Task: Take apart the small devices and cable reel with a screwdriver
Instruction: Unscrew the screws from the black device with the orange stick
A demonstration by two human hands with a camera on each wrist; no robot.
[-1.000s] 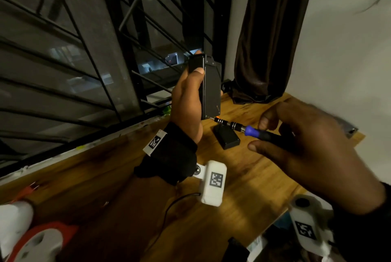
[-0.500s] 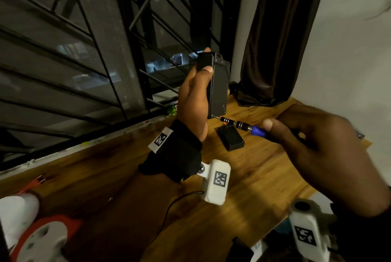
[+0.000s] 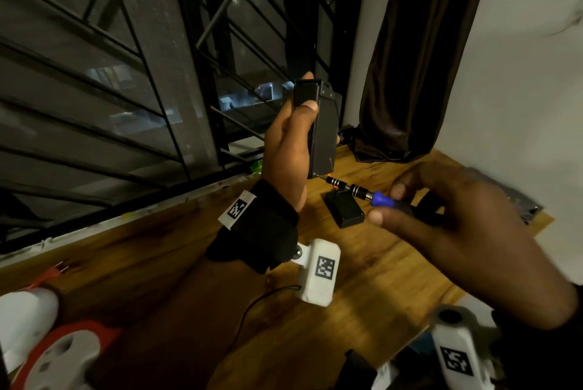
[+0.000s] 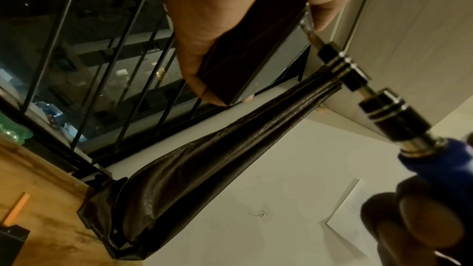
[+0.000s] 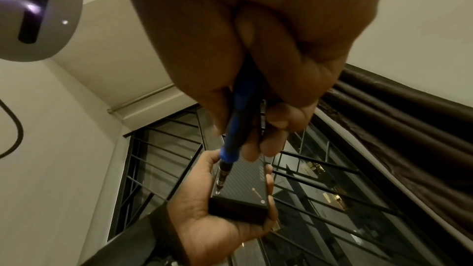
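My left hand grips a flat black box-shaped device and holds it upright above the wooden table. My right hand pinches the blue-and-black handle of a small screwdriver. Its bit touches the lower corner of the device's face. In the left wrist view the screwdriver meets the device at a screw near my fingertip. A second small black device lies on the table under the screwdriver. An orange-and-white cable reel sits at the bottom left.
A barred window runs along the table's far edge, and a dark curtain hangs at the back right beside a white wall. A thin black cable trails from the left wrist camera across the table. The table's right edge lies close behind my right hand.
Both hands and the device sit slightly higher and further right in the head view. My right fingers have shifted on the handle, with the bit still on the device's lower corner.
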